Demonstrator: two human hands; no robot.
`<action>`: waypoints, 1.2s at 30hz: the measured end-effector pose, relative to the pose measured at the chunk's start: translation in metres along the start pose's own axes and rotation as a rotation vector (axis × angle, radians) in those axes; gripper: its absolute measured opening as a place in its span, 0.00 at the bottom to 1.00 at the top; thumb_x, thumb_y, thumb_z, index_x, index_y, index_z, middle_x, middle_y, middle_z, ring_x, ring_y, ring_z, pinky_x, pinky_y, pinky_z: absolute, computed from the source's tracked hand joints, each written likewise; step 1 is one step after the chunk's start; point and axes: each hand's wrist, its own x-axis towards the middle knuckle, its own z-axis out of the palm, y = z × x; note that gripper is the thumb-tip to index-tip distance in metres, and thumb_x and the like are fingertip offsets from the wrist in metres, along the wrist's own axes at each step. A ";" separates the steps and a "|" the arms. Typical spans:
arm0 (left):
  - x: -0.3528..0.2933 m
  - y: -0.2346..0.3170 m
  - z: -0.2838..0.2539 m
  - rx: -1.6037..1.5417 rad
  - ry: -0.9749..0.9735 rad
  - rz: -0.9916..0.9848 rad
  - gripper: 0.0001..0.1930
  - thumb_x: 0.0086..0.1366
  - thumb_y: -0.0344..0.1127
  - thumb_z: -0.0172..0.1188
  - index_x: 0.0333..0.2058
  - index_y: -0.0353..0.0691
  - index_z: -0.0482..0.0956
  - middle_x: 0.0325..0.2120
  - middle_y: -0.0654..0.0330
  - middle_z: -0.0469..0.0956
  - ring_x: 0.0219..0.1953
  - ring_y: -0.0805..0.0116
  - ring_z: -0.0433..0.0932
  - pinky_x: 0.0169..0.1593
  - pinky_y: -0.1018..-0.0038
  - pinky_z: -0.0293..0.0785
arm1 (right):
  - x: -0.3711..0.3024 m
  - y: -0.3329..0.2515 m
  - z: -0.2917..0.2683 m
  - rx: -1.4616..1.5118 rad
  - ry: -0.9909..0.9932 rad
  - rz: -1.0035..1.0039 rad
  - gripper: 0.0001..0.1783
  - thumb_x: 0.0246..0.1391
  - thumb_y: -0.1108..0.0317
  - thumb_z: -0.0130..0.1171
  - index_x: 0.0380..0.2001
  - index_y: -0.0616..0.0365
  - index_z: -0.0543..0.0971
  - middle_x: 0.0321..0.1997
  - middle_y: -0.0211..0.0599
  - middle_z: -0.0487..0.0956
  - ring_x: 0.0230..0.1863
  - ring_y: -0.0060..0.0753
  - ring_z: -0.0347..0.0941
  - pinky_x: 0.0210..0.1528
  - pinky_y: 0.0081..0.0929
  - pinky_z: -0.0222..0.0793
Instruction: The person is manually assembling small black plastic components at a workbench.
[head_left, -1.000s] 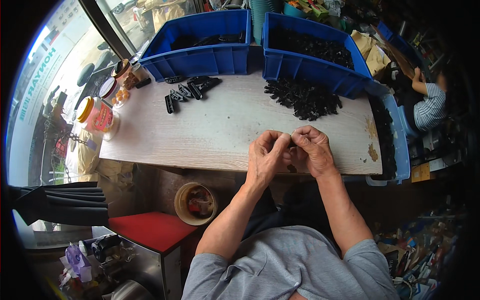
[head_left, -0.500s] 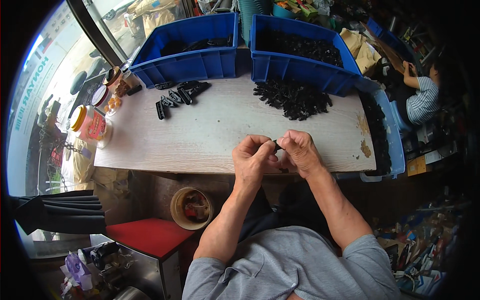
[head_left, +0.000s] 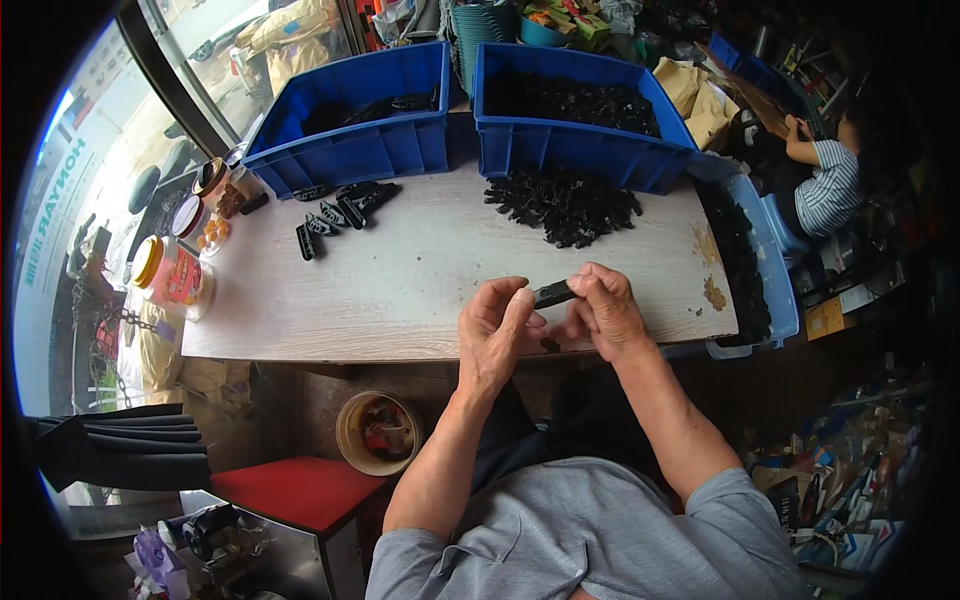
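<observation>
While working just inside the near edge of the table [head_left: 300,300], right of its middle, pinching the right end of a slim black part [head_left: 554,293] between thumb and fingertips of the right hand [head_left: 612,318]. Holding thumb and forefinger of the left hand [head_left: 489,330] at the part's other end, seemingly touching; cannot tell a firm pinch from a light rest there.

By the look of things, only partway along. See a broad heap of small black pieces [head_left: 565,210] toward the far right corner, in front of the right blue bin [head_left: 590,150], also well loaded with black pieces. Find just a handful of longer black parts [head_left: 350,211] toward the far left corner, before the left blue bin [head_left: 360,152], with more lying inside. Count the longer ones, tentatively, as done and the heap as left to handle; cannot confirm from this view. Note, by the left edge, a yellow-lidded jar [head_left: 178,275].
</observation>
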 end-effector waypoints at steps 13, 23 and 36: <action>0.073 -0.027 0.027 1.365 0.114 0.702 0.11 0.55 0.37 0.65 0.37 0.46 0.82 0.28 0.58 0.77 0.35 0.57 0.75 0.38 0.64 0.73 | 0.051 -0.131 -0.135 0.126 0.935 -0.173 0.31 0.53 0.49 0.62 0.49 0.62 0.69 0.10 0.31 0.57 0.17 0.35 0.66 0.36 0.58 0.79; 0.080 -0.034 0.032 1.445 0.085 0.680 0.04 0.59 0.33 0.59 0.33 0.42 0.80 0.30 0.55 0.77 0.35 0.53 0.76 0.39 0.60 0.73 | 0.049 -0.088 -0.137 -0.180 0.723 0.012 0.20 0.51 0.51 0.65 0.37 0.55 0.77 0.13 0.31 0.63 0.19 0.35 0.72 0.28 0.48 0.81; 0.049 -0.004 0.012 0.029 -0.171 -0.090 0.06 0.64 0.31 0.58 0.33 0.34 0.78 0.23 0.61 0.78 0.21 0.76 0.74 0.26 0.79 0.71 | 0.022 -0.018 -0.023 -0.229 -0.016 0.080 0.12 0.55 0.62 0.65 0.35 0.58 0.78 0.12 0.26 0.69 0.10 0.21 0.63 0.15 0.28 0.71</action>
